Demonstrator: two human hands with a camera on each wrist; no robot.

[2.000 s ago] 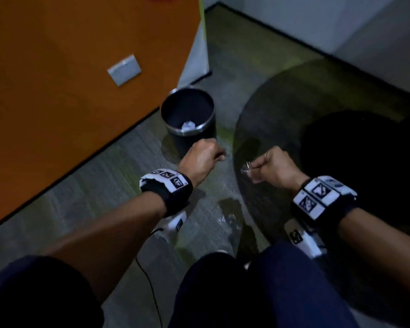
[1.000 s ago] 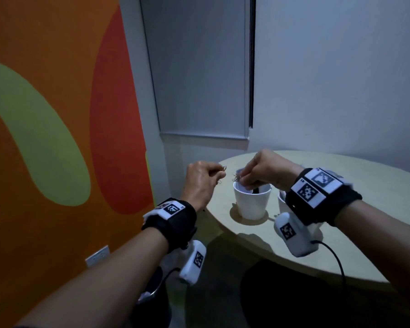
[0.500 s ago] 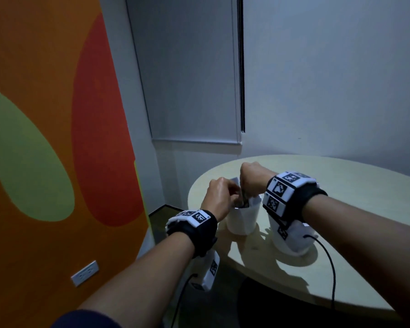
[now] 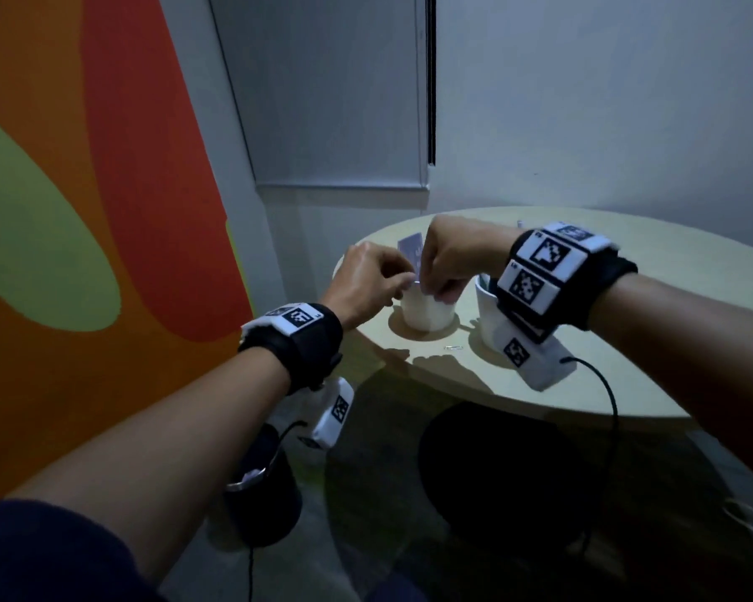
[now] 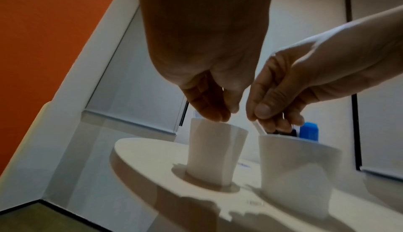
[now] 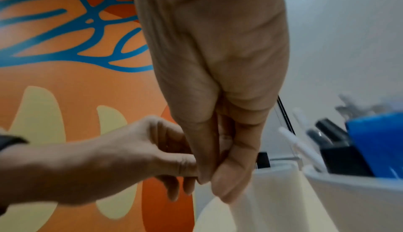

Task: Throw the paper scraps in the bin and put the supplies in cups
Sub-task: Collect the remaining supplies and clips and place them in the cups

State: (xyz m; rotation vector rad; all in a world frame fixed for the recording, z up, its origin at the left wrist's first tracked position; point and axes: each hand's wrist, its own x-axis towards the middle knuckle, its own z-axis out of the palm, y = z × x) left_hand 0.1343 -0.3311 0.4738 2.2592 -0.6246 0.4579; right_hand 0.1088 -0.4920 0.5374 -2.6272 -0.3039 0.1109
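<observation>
Two white cups stand near the round table's (image 4: 627, 297) left edge. My left hand (image 4: 403, 282) (image 5: 226, 113) hovers over the left cup (image 4: 427, 317) (image 5: 213, 154), fingers hanging loosely down, nothing visible in them. Beside it my right hand (image 4: 435, 293) (image 6: 209, 184) hangs over the same cup's rim with thumb pressed against forefinger; no clip shows between them. The second cup (image 4: 487, 328) (image 5: 298, 166) holds a blue block (image 6: 375, 142), black items and white sticks. One paper clip (image 4: 453, 347) lies on the table in front of the cups.
A black bin (image 4: 266, 510) with a white paper scrap (image 4: 248, 476) in it stands on the floor below my left forearm. The orange patterned wall is close on the left. The table's black base (image 4: 496, 462) is under the tabletop.
The view rose from the bin on the floor to the table. Both hands carried paper clips up to the left cup; the clips no longer show in my fingers.
</observation>
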